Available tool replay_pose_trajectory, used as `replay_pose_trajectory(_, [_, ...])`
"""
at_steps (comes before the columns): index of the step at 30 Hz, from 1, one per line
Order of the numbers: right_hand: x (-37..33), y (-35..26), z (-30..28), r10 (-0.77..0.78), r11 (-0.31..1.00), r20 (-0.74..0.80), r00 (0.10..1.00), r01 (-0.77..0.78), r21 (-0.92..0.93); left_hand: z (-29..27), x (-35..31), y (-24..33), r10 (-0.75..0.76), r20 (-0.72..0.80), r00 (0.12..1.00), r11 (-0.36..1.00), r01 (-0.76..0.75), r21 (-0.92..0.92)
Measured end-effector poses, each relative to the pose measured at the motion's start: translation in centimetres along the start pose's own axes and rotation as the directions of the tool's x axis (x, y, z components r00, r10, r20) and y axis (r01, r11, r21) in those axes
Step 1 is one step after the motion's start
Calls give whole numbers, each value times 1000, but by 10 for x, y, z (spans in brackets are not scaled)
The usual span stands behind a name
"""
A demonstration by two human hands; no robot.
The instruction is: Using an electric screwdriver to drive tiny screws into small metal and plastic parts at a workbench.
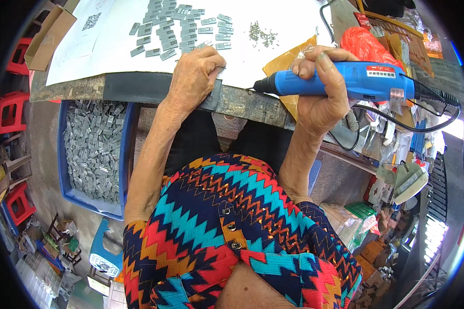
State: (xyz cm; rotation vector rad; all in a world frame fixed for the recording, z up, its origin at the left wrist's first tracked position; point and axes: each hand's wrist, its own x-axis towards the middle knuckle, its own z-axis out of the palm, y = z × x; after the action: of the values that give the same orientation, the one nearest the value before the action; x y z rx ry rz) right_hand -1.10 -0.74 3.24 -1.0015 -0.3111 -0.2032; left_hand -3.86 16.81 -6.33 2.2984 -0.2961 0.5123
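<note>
A blue electric screwdriver (340, 81) lies across my right hand (322, 85), whose fingers and thumb are wrapped round its body. Its black nose (265, 85) points left, with a thin bit at the end, over the front edge of the worktable. My left hand (197, 72) rests at that edge with its fingers curled together; what they pinch, if anything, is hidden. Just beyond it, small grey rectangular pieces (167, 36) lie in loose rows on white paper. To their right is a scatter of tiny brass-coloured screws (262, 36).
A blue bin (63, 149) full of similar grey pieces stands below the table at left. An orange-brown envelope (291, 59) and a red plastic bag (368, 45) lie at right. The screwdriver's black cable (417, 129) loops down there. Red stools (13, 113) stand far left.
</note>
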Motion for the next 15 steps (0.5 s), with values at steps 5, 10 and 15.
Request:
replay_pose_trajectory(5, [0, 0, -2, 5, 1000, -4, 1000, -5, 0, 0, 1, -2, 59, 20, 998, 994, -61, 88])
replay_pose_trajectory(10, [0, -1, -2, 12, 1000, -16, 1000, -12, 8, -3, 2, 0, 66, 48, 997, 989, -71, 126])
replay_pose_trajectory(15, [-1, -1, -3, 20, 1000, -17, 1000, -20, 13, -1, 3, -2, 86, 13, 996, 988, -87, 131])
